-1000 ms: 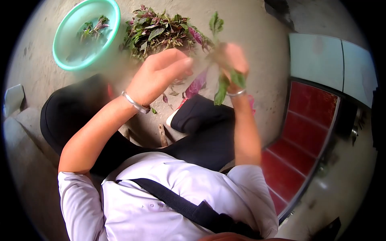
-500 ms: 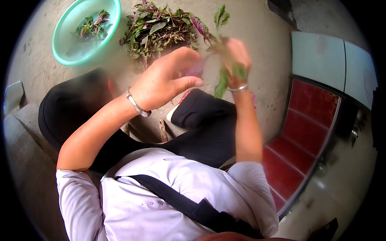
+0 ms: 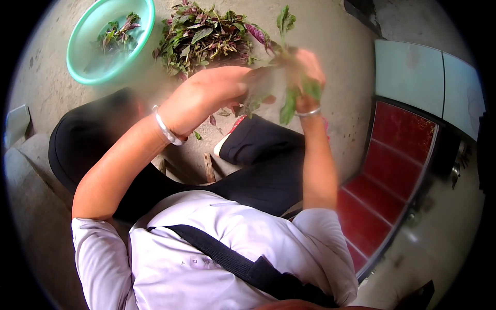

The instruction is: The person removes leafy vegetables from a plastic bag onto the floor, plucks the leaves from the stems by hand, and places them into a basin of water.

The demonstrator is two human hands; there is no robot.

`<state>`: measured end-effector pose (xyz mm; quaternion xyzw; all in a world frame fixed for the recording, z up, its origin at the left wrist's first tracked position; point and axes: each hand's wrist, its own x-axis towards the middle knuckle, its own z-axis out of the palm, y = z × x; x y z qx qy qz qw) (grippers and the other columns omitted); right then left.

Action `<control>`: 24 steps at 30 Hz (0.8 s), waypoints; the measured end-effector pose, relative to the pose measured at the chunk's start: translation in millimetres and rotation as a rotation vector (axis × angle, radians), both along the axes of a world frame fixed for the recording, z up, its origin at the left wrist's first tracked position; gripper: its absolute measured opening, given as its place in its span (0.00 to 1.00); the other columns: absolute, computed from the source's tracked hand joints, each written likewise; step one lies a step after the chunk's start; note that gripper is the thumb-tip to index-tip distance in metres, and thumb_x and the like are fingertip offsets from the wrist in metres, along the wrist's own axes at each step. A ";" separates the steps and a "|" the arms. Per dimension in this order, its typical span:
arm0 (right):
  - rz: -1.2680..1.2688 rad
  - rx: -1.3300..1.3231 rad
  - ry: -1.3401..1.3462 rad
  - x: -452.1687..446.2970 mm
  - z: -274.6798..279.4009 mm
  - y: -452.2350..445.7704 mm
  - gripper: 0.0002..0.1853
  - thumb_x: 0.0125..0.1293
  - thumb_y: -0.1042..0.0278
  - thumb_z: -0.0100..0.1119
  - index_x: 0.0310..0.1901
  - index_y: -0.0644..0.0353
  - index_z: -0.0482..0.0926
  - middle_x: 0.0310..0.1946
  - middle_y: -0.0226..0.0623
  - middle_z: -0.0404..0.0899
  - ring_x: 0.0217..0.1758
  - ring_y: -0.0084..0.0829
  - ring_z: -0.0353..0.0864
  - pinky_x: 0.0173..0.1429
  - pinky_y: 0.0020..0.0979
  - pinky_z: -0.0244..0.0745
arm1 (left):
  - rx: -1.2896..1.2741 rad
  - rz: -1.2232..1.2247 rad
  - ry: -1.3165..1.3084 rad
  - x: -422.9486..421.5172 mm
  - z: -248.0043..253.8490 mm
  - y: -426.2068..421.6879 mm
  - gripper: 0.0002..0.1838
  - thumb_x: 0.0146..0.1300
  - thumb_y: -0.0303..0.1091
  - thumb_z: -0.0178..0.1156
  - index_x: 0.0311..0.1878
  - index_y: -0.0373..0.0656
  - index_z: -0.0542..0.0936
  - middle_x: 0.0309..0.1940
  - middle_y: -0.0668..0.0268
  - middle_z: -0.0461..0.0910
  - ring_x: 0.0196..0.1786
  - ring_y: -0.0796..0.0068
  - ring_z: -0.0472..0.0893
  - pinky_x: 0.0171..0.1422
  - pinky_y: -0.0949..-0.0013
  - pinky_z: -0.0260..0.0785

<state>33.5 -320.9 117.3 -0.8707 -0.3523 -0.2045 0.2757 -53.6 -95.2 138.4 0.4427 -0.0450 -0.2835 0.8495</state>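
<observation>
My right hand (image 3: 306, 71) is closed around a leafy green and purple sprig (image 3: 287, 101), whose leaves stick out above and below the fingers. Left of it, my left hand (image 3: 209, 93) has its fingers drawn together on a blurred leafy piece (image 3: 253, 101) that hangs by the fingertips. A silver bangle circles each wrist. Beyond my left hand lies a heap of green and purple leaves (image 3: 201, 39) on the floor. The green basin (image 3: 85, 75) at the upper left holds a few similar leafy sprigs (image 3: 121, 33).
My bent legs in black trousers (image 3: 258, 160) are below my hands. A wooden piece (image 3: 208, 168) and small loose leaves (image 3: 197, 135) are near them. On the right stand pale panels (image 3: 408, 75) and a red tiled surface (image 3: 385, 186).
My left hand opened somewhat, then its fingers drew together on a leafy piece. My right hand stays around the sprig. The view has shifted slightly.
</observation>
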 end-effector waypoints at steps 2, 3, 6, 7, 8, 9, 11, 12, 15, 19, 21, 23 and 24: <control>0.016 0.061 0.040 2.5 -6.9 -3.7 0.09 0.45 0.85 0.53 0.31 0.65 0.73 0.32 0.40 0.74 0.32 0.37 0.76 0.36 0.30 0.72 | -0.006 -0.009 -0.027 0.7 -1.6 0.6 0.21 0.60 0.30 0.45 0.57 0.33 0.65 0.46 0.55 0.75 0.49 0.72 0.74 0.57 0.72 0.61; 0.020 0.063 0.051 2.9 -6.8 -4.3 0.09 0.45 0.85 0.53 0.31 0.65 0.73 0.32 0.41 0.74 0.32 0.37 0.76 0.36 0.30 0.72 | -0.008 -0.013 -0.041 0.8 -2.0 0.8 0.22 0.59 0.29 0.46 0.57 0.33 0.65 0.46 0.55 0.75 0.49 0.73 0.74 0.57 0.73 0.62; 0.036 0.076 0.087 4.3 -6.8 -6.7 0.09 0.46 0.85 0.53 0.31 0.65 0.72 0.33 0.41 0.74 0.32 0.38 0.76 0.35 0.29 0.71 | -0.003 -0.035 0.006 0.6 3.4 4.1 0.22 0.58 0.27 0.47 0.57 0.32 0.65 0.45 0.58 0.76 0.47 0.78 0.74 0.53 0.76 0.63; 0.042 0.084 0.102 4.4 -7.7 -8.2 0.09 0.46 0.85 0.53 0.31 0.65 0.72 0.33 0.41 0.74 0.32 0.38 0.76 0.35 0.29 0.71 | -0.013 -0.014 -0.004 0.2 0.9 2.7 0.22 0.58 0.27 0.47 0.57 0.32 0.65 0.43 0.60 0.76 0.46 0.80 0.74 0.52 0.77 0.63; 0.048 0.092 0.118 4.4 -8.7 -9.5 0.09 0.46 0.85 0.53 0.31 0.65 0.72 0.33 0.41 0.74 0.32 0.38 0.76 0.35 0.29 0.71 | -0.022 0.007 -0.014 -0.2 -3.7 0.1 0.22 0.58 0.26 0.48 0.57 0.33 0.65 0.42 0.62 0.77 0.44 0.82 0.74 0.50 0.79 0.64; 0.054 0.092 0.110 5.1 -10.2 -10.4 0.09 0.45 0.85 0.53 0.31 0.65 0.72 0.33 0.41 0.74 0.32 0.38 0.76 0.35 0.29 0.71 | -0.032 0.029 -0.023 -0.6 -5.8 -1.6 0.22 0.57 0.26 0.48 0.57 0.33 0.65 0.41 0.64 0.77 0.42 0.84 0.74 0.48 0.80 0.64; 0.057 0.096 0.105 6.6 -12.4 -11.2 0.10 0.45 0.85 0.53 0.31 0.65 0.72 0.33 0.42 0.74 0.32 0.38 0.76 0.35 0.29 0.71 | 0.010 0.004 -0.028 -0.1 1.9 2.5 0.22 0.58 0.26 0.49 0.57 0.34 0.66 0.40 0.67 0.77 0.40 0.86 0.73 0.46 0.80 0.65; 0.053 0.100 0.110 6.8 -13.3 -11.5 0.10 0.45 0.85 0.53 0.32 0.65 0.72 0.33 0.42 0.74 0.32 0.38 0.76 0.35 0.29 0.71 | 0.031 -0.009 -0.031 0.6 4.9 4.0 0.21 0.58 0.26 0.49 0.56 0.34 0.66 0.39 0.68 0.77 0.39 0.86 0.73 0.45 0.81 0.65; 0.037 0.112 0.135 6.3 -13.1 -10.4 0.10 0.45 0.85 0.53 0.32 0.65 0.72 0.33 0.42 0.74 0.32 0.38 0.75 0.35 0.29 0.71 | -0.028 0.048 -0.012 -1.2 -6.1 -2.5 0.20 0.57 0.26 0.50 0.55 0.35 0.68 0.39 0.71 0.76 0.36 0.88 0.72 0.41 0.82 0.65; 0.057 0.090 0.115 8.3 -11.0 -10.2 0.10 0.44 0.85 0.52 0.31 0.65 0.72 0.33 0.42 0.73 0.32 0.39 0.75 0.36 0.30 0.71 | -0.008 0.040 0.009 -0.2 -0.3 -1.1 0.18 0.57 0.25 0.51 0.52 0.35 0.70 0.37 0.74 0.75 0.33 0.90 0.70 0.38 0.83 0.63; 0.058 0.083 0.123 8.6 -11.7 -10.6 0.10 0.44 0.85 0.51 0.31 0.65 0.72 0.33 0.42 0.73 0.32 0.39 0.75 0.36 0.30 0.71 | 0.017 0.044 0.005 0.0 0.7 -0.6 0.17 0.57 0.26 0.51 0.51 0.36 0.71 0.35 0.75 0.74 0.31 0.91 0.69 0.37 0.84 0.63; 0.055 0.083 0.138 7.7 -11.6 -10.5 0.10 0.44 0.85 0.51 0.31 0.65 0.72 0.33 0.42 0.73 0.32 0.39 0.75 0.37 0.30 0.70 | 0.062 0.049 0.027 -0.7 -1.3 -0.1 0.16 0.57 0.26 0.51 0.50 0.36 0.71 0.34 0.75 0.74 0.31 0.91 0.69 0.37 0.84 0.63; 0.049 0.088 0.139 7.1 -11.1 -10.1 0.10 0.44 0.85 0.51 0.31 0.65 0.72 0.33 0.42 0.73 0.32 0.39 0.75 0.37 0.30 0.71 | 0.085 0.052 0.038 -1.2 -1.9 -0.1 0.15 0.57 0.26 0.51 0.49 0.37 0.72 0.34 0.75 0.74 0.31 0.91 0.69 0.36 0.84 0.63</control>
